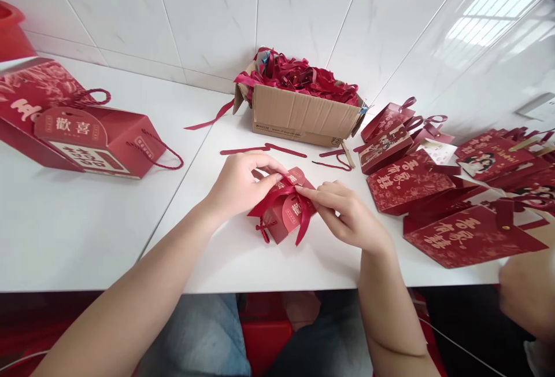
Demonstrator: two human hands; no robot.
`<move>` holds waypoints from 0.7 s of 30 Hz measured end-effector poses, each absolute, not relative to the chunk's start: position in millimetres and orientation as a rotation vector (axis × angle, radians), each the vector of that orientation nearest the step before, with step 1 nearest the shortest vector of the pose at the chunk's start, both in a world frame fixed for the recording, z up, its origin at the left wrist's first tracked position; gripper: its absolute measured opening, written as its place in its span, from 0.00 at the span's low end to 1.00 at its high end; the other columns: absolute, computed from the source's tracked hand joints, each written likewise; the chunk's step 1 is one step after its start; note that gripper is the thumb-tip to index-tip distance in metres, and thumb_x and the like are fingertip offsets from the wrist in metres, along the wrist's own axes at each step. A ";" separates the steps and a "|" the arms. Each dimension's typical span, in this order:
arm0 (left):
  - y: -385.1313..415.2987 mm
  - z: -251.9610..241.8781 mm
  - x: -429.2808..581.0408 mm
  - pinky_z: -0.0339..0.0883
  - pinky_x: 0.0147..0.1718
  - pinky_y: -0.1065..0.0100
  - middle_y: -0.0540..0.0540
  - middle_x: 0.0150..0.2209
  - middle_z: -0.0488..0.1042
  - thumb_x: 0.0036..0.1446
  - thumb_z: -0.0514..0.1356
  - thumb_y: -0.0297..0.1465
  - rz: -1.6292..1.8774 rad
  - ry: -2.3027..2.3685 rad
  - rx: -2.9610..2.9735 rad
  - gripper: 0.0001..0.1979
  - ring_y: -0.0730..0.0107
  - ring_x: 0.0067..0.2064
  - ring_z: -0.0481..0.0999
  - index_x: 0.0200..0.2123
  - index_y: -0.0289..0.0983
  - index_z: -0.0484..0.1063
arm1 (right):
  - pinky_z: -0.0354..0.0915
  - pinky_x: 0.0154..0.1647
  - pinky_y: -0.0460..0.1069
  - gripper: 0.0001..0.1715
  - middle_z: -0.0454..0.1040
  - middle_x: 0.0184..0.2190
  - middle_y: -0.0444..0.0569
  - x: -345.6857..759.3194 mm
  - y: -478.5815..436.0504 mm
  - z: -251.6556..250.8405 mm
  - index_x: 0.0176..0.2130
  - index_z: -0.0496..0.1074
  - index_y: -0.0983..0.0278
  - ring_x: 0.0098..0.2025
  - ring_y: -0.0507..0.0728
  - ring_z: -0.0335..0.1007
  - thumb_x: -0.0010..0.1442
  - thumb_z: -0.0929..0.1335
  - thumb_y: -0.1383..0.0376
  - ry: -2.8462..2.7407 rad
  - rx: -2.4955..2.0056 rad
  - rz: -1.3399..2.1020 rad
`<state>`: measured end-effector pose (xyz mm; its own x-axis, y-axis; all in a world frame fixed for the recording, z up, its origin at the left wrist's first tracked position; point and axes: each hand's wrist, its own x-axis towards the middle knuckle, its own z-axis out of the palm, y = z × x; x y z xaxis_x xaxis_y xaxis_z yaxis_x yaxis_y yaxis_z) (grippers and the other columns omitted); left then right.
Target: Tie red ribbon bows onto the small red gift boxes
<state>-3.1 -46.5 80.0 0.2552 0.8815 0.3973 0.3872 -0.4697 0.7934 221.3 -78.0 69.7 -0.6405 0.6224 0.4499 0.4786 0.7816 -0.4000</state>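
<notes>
A small red gift box (281,224) with gold lettering sits on the white table in front of me. A dark red ribbon (277,193) crosses its top in a bow, one tail hanging down the near side. My left hand (247,183) pinches the ribbon at the top of the box between thumb and fingers. From the right, my right hand (347,209) presses thumb and forefinger together at the bow's knot, the other fingers curled. A red twisted cord (263,229) hangs from the box's left end.
Behind the box stands a cardboard box (299,114) heaped with red ribbons (303,73). Flat red strips (264,148) lie before it. Larger red gift boxes (87,134) stand at left, several more (410,183) at right. Another person's arm (526,290) shows at lower right.
</notes>
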 end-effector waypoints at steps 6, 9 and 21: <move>-48.3 76.3 0.7 0.74 0.33 0.71 0.47 0.34 0.80 0.52 0.60 0.26 1.168 1.243 1.992 0.08 0.68 0.36 0.78 0.32 0.38 0.80 | 0.60 0.38 0.52 0.25 0.72 0.29 0.46 222.7 -81.2 72.5 0.59 0.64 0.64 0.31 0.53 0.64 0.65 0.58 0.74 -2.480 -0.821 0.340; -48.0 76.8 1.3 0.74 0.34 0.70 0.47 0.35 0.80 0.51 0.60 0.26 1.164 1.237 1.977 0.08 0.68 0.36 0.78 0.31 0.38 0.80 | 0.60 0.38 0.52 0.25 0.72 0.30 0.47 223.3 -82.3 73.8 0.59 0.64 0.64 0.32 0.53 0.64 0.65 0.58 0.74 -2.491 -0.825 0.347; -46.9 77.4 0.1 0.75 0.36 0.69 0.47 0.34 0.80 0.52 0.60 0.26 1.172 1.233 1.967 0.07 0.67 0.36 0.79 0.31 0.36 0.80 | 0.60 0.36 0.50 0.27 0.71 0.29 0.45 217.8 -85.5 73.0 0.61 0.60 0.64 0.31 0.52 0.64 0.63 0.59 0.75 -2.482 -0.833 0.338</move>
